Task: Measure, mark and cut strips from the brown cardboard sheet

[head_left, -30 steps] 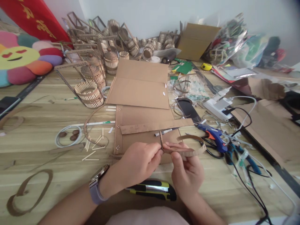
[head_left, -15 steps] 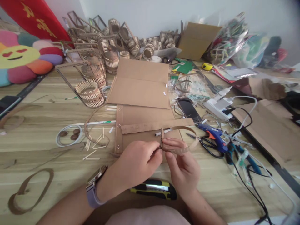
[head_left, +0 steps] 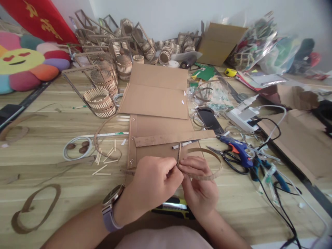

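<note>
Both of my hands meet over the cardboard sheet (head_left: pixel 160 121) near the table's front. My left hand (head_left: pixel 157 180), with a watch (head_left: pixel 113 195) on its wrist, is closed in a pinch on a thin cardboard strip (head_left: pixel 217 169). From my right hand (head_left: pixel 201 183) the strip curves out to the right in a loop. The right thumb and fingers press on the strip close to the left fingertips. A short end of cardboard stands up between the hands. Below them lies a black and yellow utility knife (head_left: pixel 172 206), partly covered by my hands.
Small stick-and-cardboard buckets (head_left: pixel 100 100) stand at the back left. A blue glue gun (head_left: pixel 237 148), scissors (head_left: pixel 230 160) and a white power strip (head_left: pixel 241 119) with cables lie to the right. Loose wooden sticks (head_left: pixel 105 160) and a white ring (head_left: pixel 77 148) are at left.
My left hand has shifted slightly right and down along the strip. The strip's loop on the right has swung lower and opened wider. The hands now cover more of the knife.
</note>
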{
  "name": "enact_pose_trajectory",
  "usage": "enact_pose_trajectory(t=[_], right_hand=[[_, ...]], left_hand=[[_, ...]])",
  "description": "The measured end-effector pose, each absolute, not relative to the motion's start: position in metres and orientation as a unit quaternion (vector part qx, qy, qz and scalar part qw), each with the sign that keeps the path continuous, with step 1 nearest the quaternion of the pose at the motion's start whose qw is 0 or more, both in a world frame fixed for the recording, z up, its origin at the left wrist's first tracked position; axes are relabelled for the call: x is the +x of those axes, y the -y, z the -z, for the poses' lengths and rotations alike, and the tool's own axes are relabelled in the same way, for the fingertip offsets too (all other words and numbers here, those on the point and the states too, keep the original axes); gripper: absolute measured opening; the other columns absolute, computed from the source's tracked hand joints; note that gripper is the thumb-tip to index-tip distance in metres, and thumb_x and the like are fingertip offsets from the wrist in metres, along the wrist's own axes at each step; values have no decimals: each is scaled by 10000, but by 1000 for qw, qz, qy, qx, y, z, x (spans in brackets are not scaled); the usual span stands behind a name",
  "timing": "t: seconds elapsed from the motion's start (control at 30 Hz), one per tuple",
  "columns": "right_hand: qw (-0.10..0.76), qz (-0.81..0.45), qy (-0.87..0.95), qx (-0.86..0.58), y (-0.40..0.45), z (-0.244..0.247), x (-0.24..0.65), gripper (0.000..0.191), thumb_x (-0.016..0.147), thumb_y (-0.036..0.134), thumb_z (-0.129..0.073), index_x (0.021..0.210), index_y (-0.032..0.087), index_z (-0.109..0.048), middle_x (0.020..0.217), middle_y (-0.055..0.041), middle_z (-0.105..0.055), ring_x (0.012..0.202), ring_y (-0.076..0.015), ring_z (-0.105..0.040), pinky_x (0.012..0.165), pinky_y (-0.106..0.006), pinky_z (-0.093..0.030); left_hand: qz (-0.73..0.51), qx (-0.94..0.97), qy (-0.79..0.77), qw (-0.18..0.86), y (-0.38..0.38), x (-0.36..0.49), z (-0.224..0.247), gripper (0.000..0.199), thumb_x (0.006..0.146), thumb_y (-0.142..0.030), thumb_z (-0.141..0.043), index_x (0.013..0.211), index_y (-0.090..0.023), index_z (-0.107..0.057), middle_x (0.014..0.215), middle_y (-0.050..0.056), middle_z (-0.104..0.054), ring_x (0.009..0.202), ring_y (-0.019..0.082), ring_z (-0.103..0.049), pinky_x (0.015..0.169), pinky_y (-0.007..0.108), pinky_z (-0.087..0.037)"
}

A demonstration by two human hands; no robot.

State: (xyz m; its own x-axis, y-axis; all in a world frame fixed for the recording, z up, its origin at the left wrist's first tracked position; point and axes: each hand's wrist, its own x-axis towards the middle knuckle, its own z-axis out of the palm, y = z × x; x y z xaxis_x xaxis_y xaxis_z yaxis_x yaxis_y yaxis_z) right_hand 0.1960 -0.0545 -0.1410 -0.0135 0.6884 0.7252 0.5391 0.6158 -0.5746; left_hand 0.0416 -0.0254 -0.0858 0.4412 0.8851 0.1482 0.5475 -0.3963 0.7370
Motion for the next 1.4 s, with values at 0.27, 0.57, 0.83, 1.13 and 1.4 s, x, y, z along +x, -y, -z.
enact_pose_trajectory(t=[0.27,0.57,0.83,1.13,1.4], right_hand=[[581,-212,644,-451,58,137,192,148,912,162,-598,974,259,-691,911,-44,-680,893,-206,-646,792,-385,-538],[624,-482,461,-407,56,146,190,99,899,335,-659,858,291,-738,933,-9,-654,875,-159,-615,783,-299,-529],[539,-179,692,-446,46,132,212,251,868,286,-696,1118,309,-693,1134,-51,-672,1047,-224,-604,908,-391,-505],[464,-355,660,-472,41,130,206,103,888,304,-637,927,241,-709,814,-28,-712,741,-182,-642,663,-322,-527],[487,-741,274,-371,37,129,198,331,712,451,-811,721,180,-621,645,40,-532,459,-39,-273,439,-191,-305]], left_hand=[[-324,806,-425,255,26,42,88,297,794,-164,-466,578,-190,-263,497,-63,-279,468,85,-299,499,257,-175],[-334,809,-407,262,24,42,92,309,801,-150,-462,577,-190,-253,495,-64,-282,465,84,-296,495,261,-183],[-238,834,-407,286,17,29,72,257,808,-156,-439,601,-195,-291,501,-63,-326,464,88,-306,488,262,-169],[-306,844,-432,89,10,16,59,168,916,-181,-464,793,-176,-578,731,27,-623,750,183,-565,709,298,-433],[-350,792,-455,207,17,26,63,128,940,-197,-511,861,-187,-612,811,15,-677,767,161,-604,728,278,-477]])
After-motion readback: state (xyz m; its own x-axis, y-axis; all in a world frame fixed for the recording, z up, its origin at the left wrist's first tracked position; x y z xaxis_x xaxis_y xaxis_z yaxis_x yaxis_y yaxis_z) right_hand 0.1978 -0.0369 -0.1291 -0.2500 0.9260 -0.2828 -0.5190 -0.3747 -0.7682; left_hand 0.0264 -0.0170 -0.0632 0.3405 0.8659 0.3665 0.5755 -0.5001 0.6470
